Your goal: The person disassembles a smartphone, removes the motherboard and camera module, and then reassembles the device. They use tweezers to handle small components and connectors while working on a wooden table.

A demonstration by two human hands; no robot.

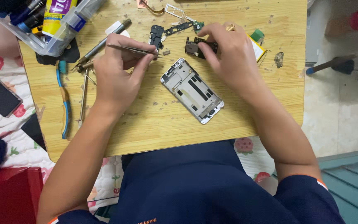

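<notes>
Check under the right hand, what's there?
A dark circuit board sits under the right hand, fingertips pinching it on the wooden table. The palm covers its right end, so that part can't be seen.

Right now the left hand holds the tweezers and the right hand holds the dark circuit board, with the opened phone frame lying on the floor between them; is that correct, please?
Not quite. The opened phone frame lies on the wooden table, not on the floor, as the head view shows. The rest stands: the left hand holds the tweezers and the right hand holds the dark circuit board.
</notes>
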